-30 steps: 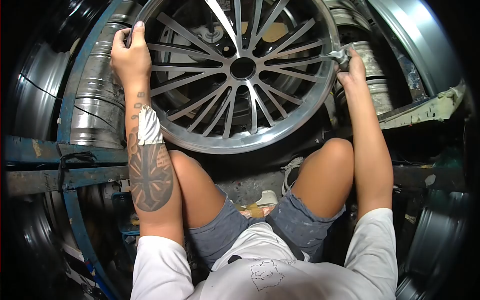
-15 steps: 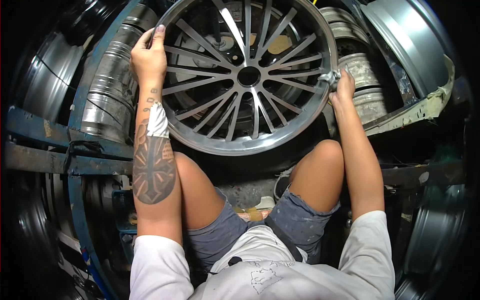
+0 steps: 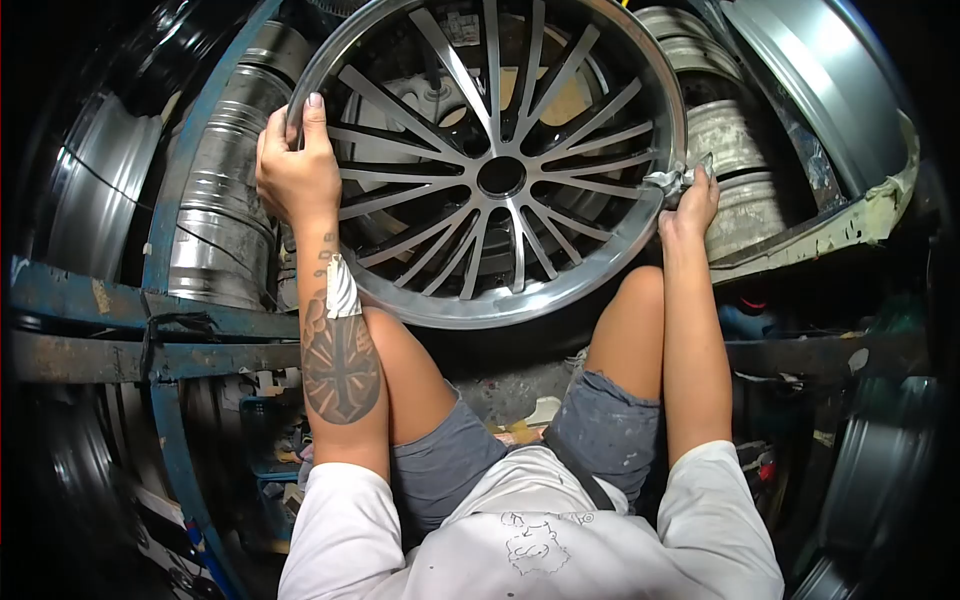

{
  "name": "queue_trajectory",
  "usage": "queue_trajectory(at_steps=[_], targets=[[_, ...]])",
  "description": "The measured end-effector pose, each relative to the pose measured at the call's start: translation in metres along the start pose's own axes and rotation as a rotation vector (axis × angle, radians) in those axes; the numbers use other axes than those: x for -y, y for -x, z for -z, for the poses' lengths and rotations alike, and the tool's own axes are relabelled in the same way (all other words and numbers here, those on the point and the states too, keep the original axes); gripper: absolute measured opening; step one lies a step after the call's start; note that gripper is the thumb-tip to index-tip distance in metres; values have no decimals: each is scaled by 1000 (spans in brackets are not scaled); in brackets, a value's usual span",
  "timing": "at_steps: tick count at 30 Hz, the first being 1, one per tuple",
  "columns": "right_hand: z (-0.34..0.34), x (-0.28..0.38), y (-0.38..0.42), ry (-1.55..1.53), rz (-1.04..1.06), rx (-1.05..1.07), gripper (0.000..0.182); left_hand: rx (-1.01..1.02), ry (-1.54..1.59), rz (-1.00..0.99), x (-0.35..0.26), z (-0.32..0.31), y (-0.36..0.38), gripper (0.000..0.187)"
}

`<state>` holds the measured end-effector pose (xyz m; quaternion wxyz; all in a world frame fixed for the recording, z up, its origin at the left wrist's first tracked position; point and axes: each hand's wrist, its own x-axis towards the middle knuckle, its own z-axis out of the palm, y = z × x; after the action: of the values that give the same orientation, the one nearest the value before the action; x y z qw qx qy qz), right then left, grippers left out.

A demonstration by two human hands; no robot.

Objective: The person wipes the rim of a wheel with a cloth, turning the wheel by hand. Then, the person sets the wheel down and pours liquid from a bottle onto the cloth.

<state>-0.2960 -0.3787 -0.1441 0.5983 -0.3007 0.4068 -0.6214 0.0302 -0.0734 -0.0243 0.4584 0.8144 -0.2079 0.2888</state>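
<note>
A multi-spoke alloy wheel rim [image 3: 515, 308], with bright machined spoke faces and dark gaps, stands tilted in front of my knees; its top edge runs out of view. My left hand [image 3: 300, 165] is closed around the left edge, thumb laid over the lip. On the opposite edge, my right hand [image 3: 692, 207] pinches a crumpled grey cloth [image 3: 670, 180] against the lip. Fingers behind the edge are partly hidden on both sides. Through the spokes show dim round parts that I cannot make out.
Stacked metal rims [image 3: 218, 215] lie left of the wheel, and more dusty rims [image 3: 735, 135] sit on the right. A blue metal rack frame [image 3: 90, 295] runs beside my left arm. A large silver rim [image 3: 815, 85] stands at the upper right, near peeling tape [image 3: 860, 225].
The wheel rim and both hands appear slightly lower in view, partly as the camera has shifted. My left hand still grips the edge; the cloth stays at the right lip.
</note>
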Motion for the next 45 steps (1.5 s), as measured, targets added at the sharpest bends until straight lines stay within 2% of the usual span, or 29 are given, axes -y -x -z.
queue_trajectory(at_steps=[4, 7, 11, 13, 15, 17, 19, 21, 22, 25, 26, 30, 33, 39, 42, 45], targets=[[0, 9, 26, -73, 25, -127, 44, 37, -2, -22, -2, 3, -1, 42], [3, 10, 49, -10, 218, -158, 47, 35, 31, -16, 3, 1, -1, 42], [-5, 21, 112, 74, 470, 56, 42, -18, 19, -13, 4, 4, 5, 44], [3, 10, 140, 88, 412, 250, 41, -27, 22, -15, 4, 6, 7, 43], [3, 0, 177, 64, 121, 412, 43, -49, 35, -40, 5, 6, 6, 42], [4, -3, 208, 4, -311, 588, 53, -31, 76, -49, 5, 6, 6, 40], [2, -8, 227, -293, -653, 750, 61, -46, 58, -69, 4, 7, 8, 38], [-2, -2, 235, -252, -740, 863, 63, 8, 179, -6, 9, 9, 9, 35], [-2, -2, 233, -302, -820, 895, 56, 36, 241, 25, 11, 9, 7, 33], [0, -10, 224, -507, -1013, 853, 50, 107, 433, 44, 16, 7, -1, 31], [0, -11, 220, -526, -1056, 844, 44, 117, 409, 60, 17, 6, -4, 32], [6, -20, 211, -527, -1096, 870, 40, 123, 321, 119, 18, -1, -12, 36], [6, -26, 212, -489, -1112, 873, 50, 105, 251, 91, 18, -6, -14, 40], [-1, -29, 215, -578, -1136, 908, 47, 41, 93, 85, 8, -6, -6, 40], [-5, -32, 219, -562, -1144, 897, 49, -40, 226, -44, 23, -6, -3, 33], [-1, -36, 217, -503, -1142, 913, 50, -234, 81, -241, 7, 13, 9, 28]])
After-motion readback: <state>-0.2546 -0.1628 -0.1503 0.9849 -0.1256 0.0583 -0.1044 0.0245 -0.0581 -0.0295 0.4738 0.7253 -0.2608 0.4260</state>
